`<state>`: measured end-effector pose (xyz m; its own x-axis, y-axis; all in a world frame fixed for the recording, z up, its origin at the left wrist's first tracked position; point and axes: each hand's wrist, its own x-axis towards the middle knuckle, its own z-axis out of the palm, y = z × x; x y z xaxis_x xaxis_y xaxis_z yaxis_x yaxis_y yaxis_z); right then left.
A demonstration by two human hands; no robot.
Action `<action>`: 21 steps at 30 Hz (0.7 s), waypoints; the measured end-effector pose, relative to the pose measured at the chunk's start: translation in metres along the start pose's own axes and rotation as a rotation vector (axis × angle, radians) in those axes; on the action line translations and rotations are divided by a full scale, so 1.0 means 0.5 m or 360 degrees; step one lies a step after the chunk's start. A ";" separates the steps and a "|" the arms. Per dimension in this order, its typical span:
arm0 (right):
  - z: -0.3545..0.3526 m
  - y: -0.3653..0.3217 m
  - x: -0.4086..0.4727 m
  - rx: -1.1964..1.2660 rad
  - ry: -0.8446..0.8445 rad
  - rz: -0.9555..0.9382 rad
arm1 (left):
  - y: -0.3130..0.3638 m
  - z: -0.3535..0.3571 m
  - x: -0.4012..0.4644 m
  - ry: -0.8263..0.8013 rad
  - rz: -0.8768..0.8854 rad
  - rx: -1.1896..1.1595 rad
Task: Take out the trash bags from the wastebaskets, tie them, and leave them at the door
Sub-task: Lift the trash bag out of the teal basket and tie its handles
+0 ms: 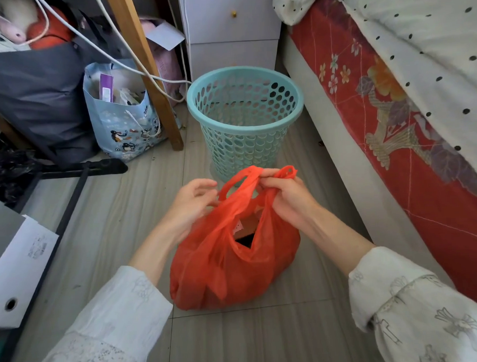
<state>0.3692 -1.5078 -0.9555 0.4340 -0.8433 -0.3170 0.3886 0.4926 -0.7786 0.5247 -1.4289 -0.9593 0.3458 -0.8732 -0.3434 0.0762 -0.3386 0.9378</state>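
Note:
A full orange-red plastic trash bag (230, 266) sits on the floor in front of me, its mouth partly open and some rubbish showing inside. My right hand (286, 196) pinches both loop handles together above the bag. My left hand (190, 203) touches the left handle strap with curled fingers. Just beyond the bag stands a turquoise perforated wastebasket (245, 120), upright with no bag in it.
A bed with a red patterned mattress (392, 105) and dotted sheet runs along the right. A white drawer unit (230, 30) stands behind the basket. At the left are a wooden leg (150, 75), a penguin-print bag (122, 117), dark bags, cables and a white box (14, 272).

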 end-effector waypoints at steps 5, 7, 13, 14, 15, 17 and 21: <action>-0.001 -0.005 -0.007 -0.0214 -0.0119 -0.0015 | 0.003 0.011 0.013 -0.0079 0.0422 0.0754; -0.002 -0.008 -0.008 -0.0254 -0.0116 -0.0023 | -0.001 0.011 0.019 -0.0013 0.0497 0.0798; -0.015 -0.016 -0.015 -0.0270 -0.0234 0.0088 | 0.013 -0.015 0.025 0.0413 0.0196 -0.0723; -0.012 -0.016 -0.017 -0.0290 -0.0225 0.0094 | 0.016 -0.013 0.025 0.0330 0.0191 -0.1023; -0.008 -0.016 -0.018 -0.0254 -0.0201 0.0087 | 0.019 -0.009 0.022 0.0220 0.0161 -0.1308; -0.003 -0.017 -0.013 0.0036 -0.0110 0.0099 | 0.019 -0.003 0.018 0.0068 0.0114 -0.1655; -0.021 -0.021 -0.001 0.0525 0.0206 0.0181 | 0.001 -0.011 0.020 0.0260 0.0045 -0.1541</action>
<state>0.3564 -1.5147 -0.9528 0.3914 -0.7891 -0.4735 0.5940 0.6096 -0.5249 0.5333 -1.4360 -0.9619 0.4788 -0.7927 -0.3773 0.7745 0.1791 0.6067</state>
